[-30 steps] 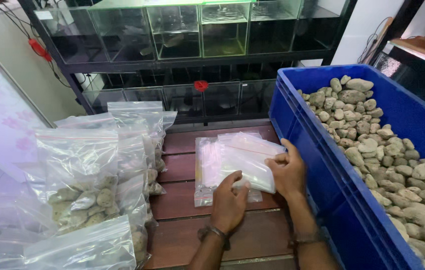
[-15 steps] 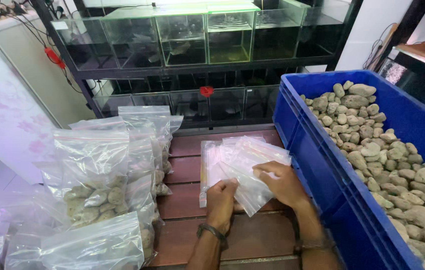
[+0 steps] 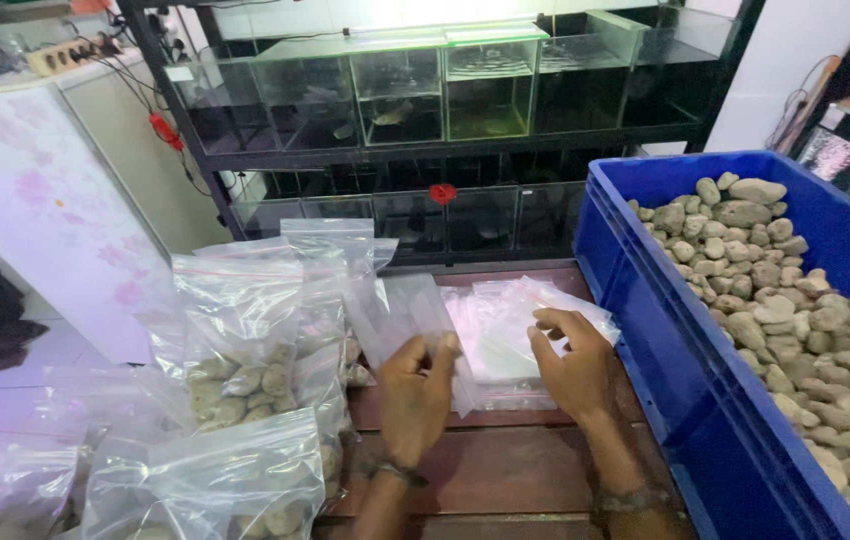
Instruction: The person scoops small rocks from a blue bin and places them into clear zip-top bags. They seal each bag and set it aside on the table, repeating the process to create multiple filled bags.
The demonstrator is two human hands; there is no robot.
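left hand [image 3: 415, 395] pinches one empty clear zip bag [image 3: 423, 335] by its lower edge, fingers closed on the plastic, bag standing up off the desk [image 3: 505, 470] and tilted a little left, looks like it's held apart from the rest so it's a single sheet. right hand [image 3: 570, 365] is half open, fingers curled and spread, fingertips resting on the stack of empty bags [image 3: 505, 335] that lies flat on the desk between the two hands and the crate; seems to be pinning the stack down, not gripping anything i can make out. blue crate [image 3: 665, 330] sits just right of the right hand, wall touching or nearly touching the desk edge, loaded with grey-tan stones [image 3: 795, 290] (close enough for that hand to get at them, by the look of it). filled bags of stones [image 3: 245, 340] stand upright in a cluster on the left, just beside the left hand, more of them lower left near the frame edge. behind the desk a black rack with glass tanks [image 3: 415, 90]. both wrists wear bands. can't tell if the held bag's zip is open.
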